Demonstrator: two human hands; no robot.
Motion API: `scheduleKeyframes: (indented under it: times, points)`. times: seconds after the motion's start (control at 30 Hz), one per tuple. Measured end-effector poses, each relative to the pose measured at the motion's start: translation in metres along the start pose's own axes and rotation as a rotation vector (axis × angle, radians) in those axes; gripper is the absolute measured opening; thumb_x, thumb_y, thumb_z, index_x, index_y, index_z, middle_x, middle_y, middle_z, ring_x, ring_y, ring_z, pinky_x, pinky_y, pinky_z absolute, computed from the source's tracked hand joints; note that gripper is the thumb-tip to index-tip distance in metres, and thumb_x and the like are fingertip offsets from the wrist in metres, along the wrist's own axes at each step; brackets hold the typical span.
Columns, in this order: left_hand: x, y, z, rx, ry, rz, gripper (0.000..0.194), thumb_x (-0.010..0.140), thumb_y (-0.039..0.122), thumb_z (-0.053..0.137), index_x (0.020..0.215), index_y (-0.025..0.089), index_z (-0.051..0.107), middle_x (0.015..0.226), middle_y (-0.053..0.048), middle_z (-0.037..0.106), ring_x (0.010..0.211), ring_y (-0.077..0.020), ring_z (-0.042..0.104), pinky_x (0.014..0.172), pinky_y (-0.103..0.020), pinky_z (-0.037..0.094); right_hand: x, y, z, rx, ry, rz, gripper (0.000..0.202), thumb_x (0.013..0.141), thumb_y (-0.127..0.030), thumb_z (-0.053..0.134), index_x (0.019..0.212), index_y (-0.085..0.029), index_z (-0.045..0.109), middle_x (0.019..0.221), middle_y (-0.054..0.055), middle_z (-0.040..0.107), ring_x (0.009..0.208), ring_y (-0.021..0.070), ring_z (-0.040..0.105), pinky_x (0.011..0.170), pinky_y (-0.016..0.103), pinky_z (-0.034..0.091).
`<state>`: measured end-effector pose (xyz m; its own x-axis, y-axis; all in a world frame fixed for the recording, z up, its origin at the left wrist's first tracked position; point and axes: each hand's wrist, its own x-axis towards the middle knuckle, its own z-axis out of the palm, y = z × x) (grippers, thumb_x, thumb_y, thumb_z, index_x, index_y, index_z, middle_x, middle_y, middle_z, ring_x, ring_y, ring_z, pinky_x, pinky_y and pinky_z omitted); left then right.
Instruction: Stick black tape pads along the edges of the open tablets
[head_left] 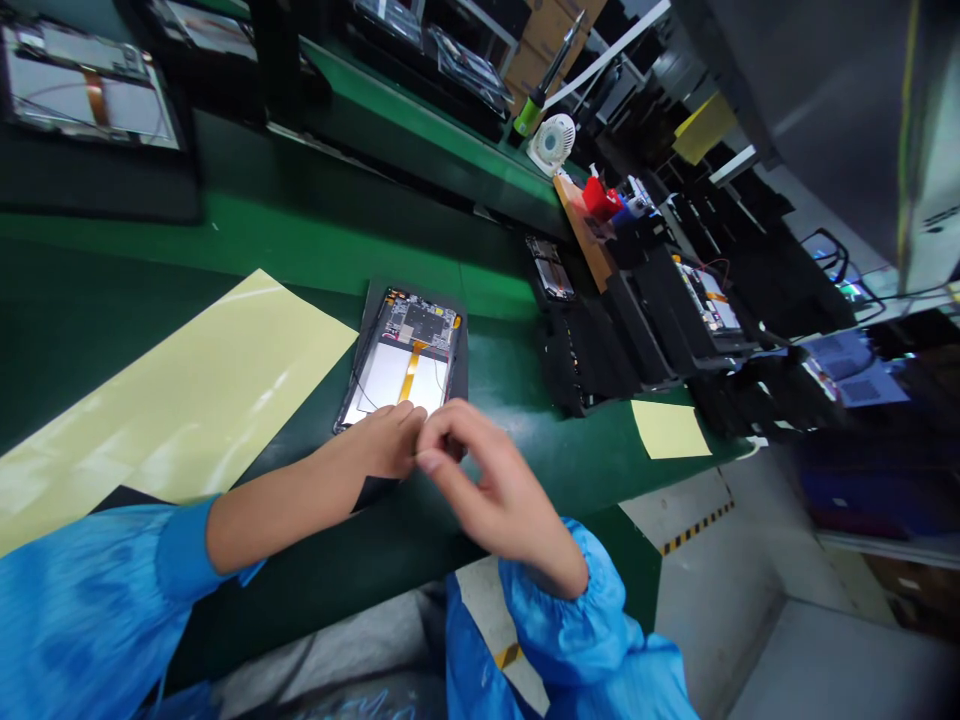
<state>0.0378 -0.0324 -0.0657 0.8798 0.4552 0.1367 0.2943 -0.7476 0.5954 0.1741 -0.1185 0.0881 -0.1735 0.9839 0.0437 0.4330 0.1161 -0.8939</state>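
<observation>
An opened tablet [431,330] lies on a dark pad on the green bench, its circuit board, orange ribbon cable and silver battery exposed. My left hand [391,438] is at the tablet's near edge with curled fingers; its fingertips are turned away from view. Beside it, my right hand [491,485] has thumb and index finger pinched together, right against the left hand. Whatever the two hands hold between them is too small or hidden to make out. A black piece [373,492] shows under my left wrist.
Yellow sheets [202,390] lie to the left, with a smaller yellow sheet [670,430] at right. Stacked black trays [637,330] carry opened tablets on the right. Another opened tablet [127,85] sits at upper left. A small white fan [553,143] stands on the back ledge.
</observation>
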Motion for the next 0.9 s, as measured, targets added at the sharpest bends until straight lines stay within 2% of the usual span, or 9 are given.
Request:
scheduleKeyframes:
  times: [0.07,0.13,0.17,0.23,0.37,0.5,0.67,0.8,0.9]
  points:
    - [-0.004,0.001,-0.009,0.076,0.017,0.046,0.020,0.095,0.011,0.049,0.097,0.015,0.069,0.092,-0.008,0.064,0.084,-0.0228,0.059,0.076,-0.034,0.049,-0.010,0.007,-0.001,0.312,0.281,0.112,0.012,0.100,-0.027,0.061,0.091,-0.019,0.061,0.081,-0.002,0.054,0.072,0.0095,0.049,0.067,0.023,0.040]
    - [-0.011,0.003,-0.016,0.126,0.074,0.115,0.029,0.093,0.004,0.044,0.106,0.014,0.069,0.100,-0.010,0.064,0.092,-0.0241,0.059,0.082,-0.035,0.050,-0.020,0.019,0.005,0.677,0.471,0.212,0.013,0.097,-0.034,0.067,0.100,-0.021,0.066,0.073,-0.005,0.048,0.058,0.0064,0.040,0.056,0.020,0.033]
    - [-0.015,0.004,-0.019,0.120,0.105,0.141,0.033,0.093,0.002,0.042,0.110,0.014,0.068,0.103,-0.010,0.064,0.095,-0.0237,0.059,0.085,-0.035,0.050,-0.025,0.025,0.011,0.858,0.501,0.259,0.017,0.095,-0.036,0.069,0.106,-0.023,0.067,0.070,-0.007,0.046,0.054,0.0056,0.035,0.053,0.019,0.030]
    - [-0.019,0.005,-0.023,0.061,0.150,0.142,0.036,0.095,0.001,0.039,0.113,0.015,0.067,0.104,-0.008,0.064,0.096,-0.0220,0.058,0.087,-0.033,0.050,-0.032,0.037,0.028,1.172,0.473,0.347,0.031,0.092,-0.038,0.073,0.120,-0.027,0.065,0.065,-0.009,0.042,0.050,0.0051,0.028,0.049,0.018,0.025]
    - [-0.020,0.009,-0.023,0.002,0.167,0.095,0.032,0.100,0.006,0.037,0.106,0.017,0.067,0.101,-0.007,0.064,0.094,-0.0213,0.058,0.087,-0.034,0.049,-0.039,0.052,0.068,1.538,0.390,0.420,0.047,0.091,-0.041,0.076,0.134,-0.037,0.058,0.060,-0.011,0.040,0.048,0.0060,0.021,0.046,0.016,0.021]
    - [-0.020,0.010,-0.018,0.033,0.207,0.075,0.032,0.101,0.009,0.037,0.104,0.017,0.068,0.100,-0.007,0.066,0.094,-0.0225,0.060,0.083,-0.037,0.049,-0.038,0.056,0.088,1.642,0.383,0.446,0.051,0.092,-0.045,0.075,0.139,-0.040,0.054,0.062,-0.011,0.041,0.048,0.0059,0.025,0.047,0.016,0.020]
    - [-0.021,0.005,-0.014,0.060,0.363,0.161,0.034,0.104,0.013,0.037,0.106,0.019,0.070,0.100,-0.005,0.068,0.092,-0.0208,0.061,0.080,-0.036,0.048,-0.041,0.060,0.093,1.653,0.494,0.501,0.056,0.087,-0.049,0.080,0.136,-0.039,0.055,0.061,-0.010,0.045,0.047,0.0056,0.030,0.047,0.017,0.020]
    - [-0.020,0.005,-0.017,0.093,0.328,0.201,0.030,0.102,0.010,0.038,0.101,0.017,0.068,0.096,-0.006,0.066,0.086,-0.0202,0.060,0.077,-0.034,0.049,-0.047,0.061,0.094,1.631,0.561,0.533,0.060,0.086,-0.052,0.079,0.138,-0.039,0.053,0.062,-0.010,0.046,0.047,0.0061,0.032,0.047,0.018,0.020]
    - [-0.019,0.005,-0.020,0.120,0.328,0.240,0.030,0.099,0.007,0.039,0.104,0.015,0.067,0.100,-0.008,0.067,0.091,-0.0215,0.061,0.081,-0.034,0.051,-0.049,0.060,0.095,1.603,0.573,0.552,0.064,0.087,-0.054,0.078,0.142,-0.039,0.049,0.063,-0.010,0.047,0.046,0.0063,0.031,0.047,0.018,0.019]
